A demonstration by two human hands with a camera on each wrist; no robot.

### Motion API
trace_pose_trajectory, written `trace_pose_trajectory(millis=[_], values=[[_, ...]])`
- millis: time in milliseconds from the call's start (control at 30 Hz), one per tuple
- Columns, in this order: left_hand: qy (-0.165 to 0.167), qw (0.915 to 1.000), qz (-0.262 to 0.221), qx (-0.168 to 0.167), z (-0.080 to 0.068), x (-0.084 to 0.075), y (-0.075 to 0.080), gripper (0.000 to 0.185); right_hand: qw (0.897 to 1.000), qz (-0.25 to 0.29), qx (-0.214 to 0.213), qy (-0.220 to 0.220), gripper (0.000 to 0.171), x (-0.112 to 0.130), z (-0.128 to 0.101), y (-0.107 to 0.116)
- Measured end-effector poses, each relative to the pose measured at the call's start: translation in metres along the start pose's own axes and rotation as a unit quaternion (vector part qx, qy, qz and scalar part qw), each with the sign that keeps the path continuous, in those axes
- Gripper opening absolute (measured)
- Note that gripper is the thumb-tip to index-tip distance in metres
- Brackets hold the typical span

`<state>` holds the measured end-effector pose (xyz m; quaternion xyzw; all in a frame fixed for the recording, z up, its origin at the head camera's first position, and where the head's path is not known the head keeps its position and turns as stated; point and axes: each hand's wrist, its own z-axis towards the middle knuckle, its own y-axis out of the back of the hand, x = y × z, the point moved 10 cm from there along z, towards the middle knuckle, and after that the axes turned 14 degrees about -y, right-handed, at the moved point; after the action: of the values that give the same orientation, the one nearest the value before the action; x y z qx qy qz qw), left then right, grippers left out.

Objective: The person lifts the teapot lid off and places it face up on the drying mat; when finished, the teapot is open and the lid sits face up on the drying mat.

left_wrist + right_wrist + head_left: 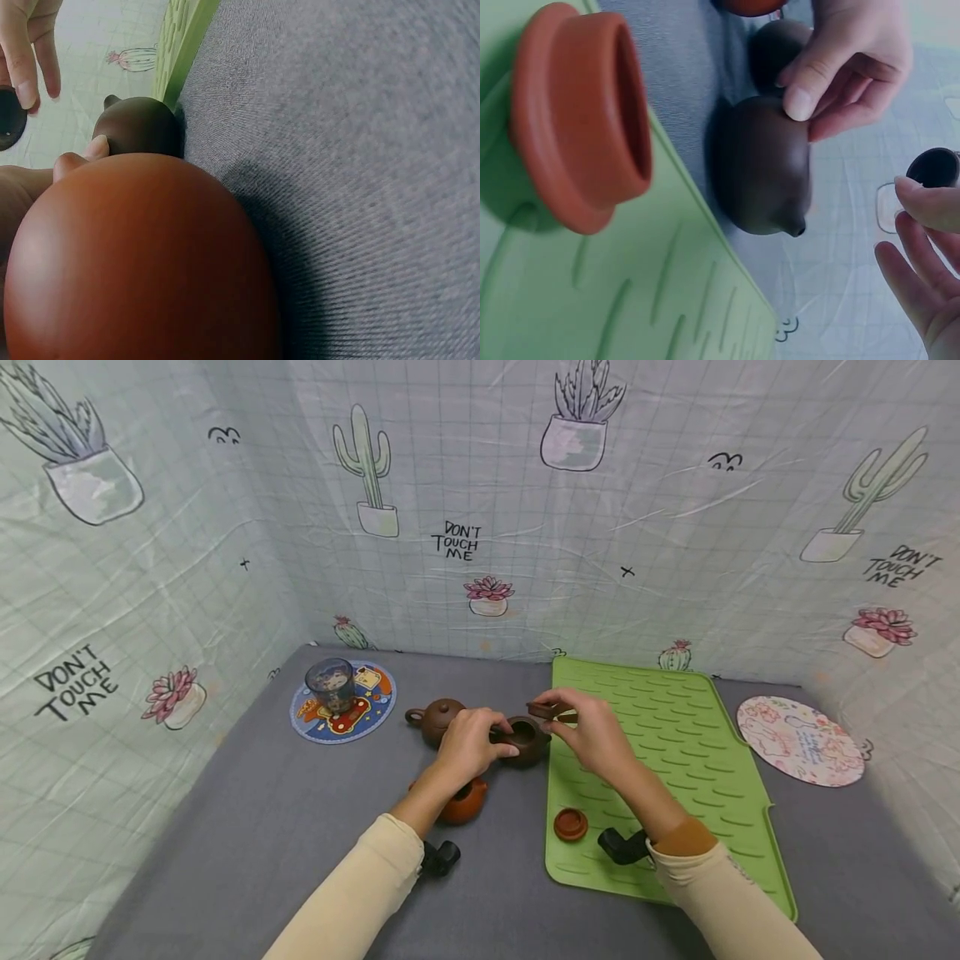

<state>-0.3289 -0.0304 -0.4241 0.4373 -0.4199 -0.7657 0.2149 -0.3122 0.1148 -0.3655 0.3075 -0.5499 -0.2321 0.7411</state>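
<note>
The right hand (592, 731) pinches a small dark lid (542, 710) between thumb and fingertips, holding it just above and slightly to the right of the open mouth of a dark brown teapot (525, 741); the right wrist view shows the lid's hollow underside at the fingertips while the other fingers spread loosely below it. Right beside it, the left hand (468, 747) grips the same teapot on its near side, thumb pressed on the pot's shoulder and fingers curled behind the body, which looks like a steadying hold so the pot does not slide on the grey table cover (247, 827) while its lid is off. The pot stands upright on the cloth, touching or just beside the left edge of the green ribbed mat (675, 760), its spout pointing away from the person. Just left of the grip sits a second brown teapot (438, 718) with its lid on. Nearer the person, under the left wrist, stands an orange-red teapot (465, 802), open-topped, and its orange-red lid (571, 823) lies upside down on the mat's near part, probably set there to keep it off the cloth. Farther left, a glass cup (330, 685) stands on a colourful round coaster (371, 697); well to the right lies a pale floral coaster (798, 741).
</note>
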Motion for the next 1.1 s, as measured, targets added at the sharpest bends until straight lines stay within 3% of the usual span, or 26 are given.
trace_pose_trajectory(millis=[400, 867, 1100], values=[[0.005, 0.9999, -0.008, 0.004, 0.001, 0.0, 0.0, 0.027, 0.999, 0.026, -0.022, -0.03, 0.037, -0.001, 0.002, 0.022], [0.005, 0.9999, -0.01, 0.001, 0.0, 0.0, -0.001, 0.026, 0.997, 0.053, -0.039, -0.046, 0.05, -0.014, -0.008, 0.036], [-0.001, 0.9999, -0.01, -0.002, 0.0, -0.001, 0.0, 0.026, 0.995, 0.08, -0.038, -0.049, 0.045, -0.022, -0.01, 0.037]])
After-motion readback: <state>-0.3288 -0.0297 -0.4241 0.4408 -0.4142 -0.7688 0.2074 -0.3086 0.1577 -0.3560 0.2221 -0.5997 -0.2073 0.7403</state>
